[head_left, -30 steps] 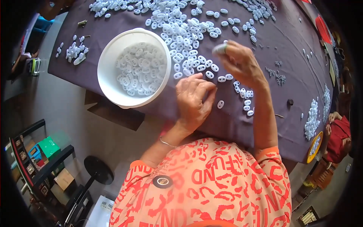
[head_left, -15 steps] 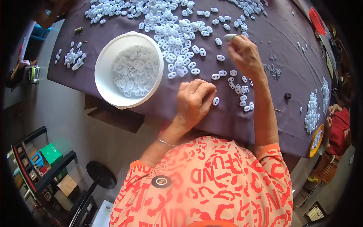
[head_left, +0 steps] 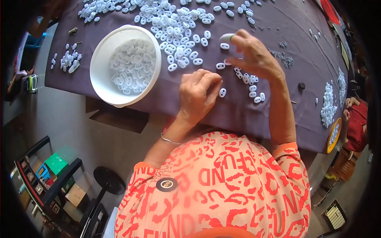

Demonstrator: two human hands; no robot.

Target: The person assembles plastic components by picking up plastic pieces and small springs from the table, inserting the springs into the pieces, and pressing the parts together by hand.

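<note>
Many white pieces: oval, two-holed, scattered over the dark cloth, thickest at upper centre.
Left hand: centre of the frame, fingers curled, one piece just beside them; cannot tell whether they grip anything.
Right hand: right of centre, thumb and forefinger wide apart, pale cover on one fingertip.
White bowl: left of centre, partly filled with pieces.
</note>
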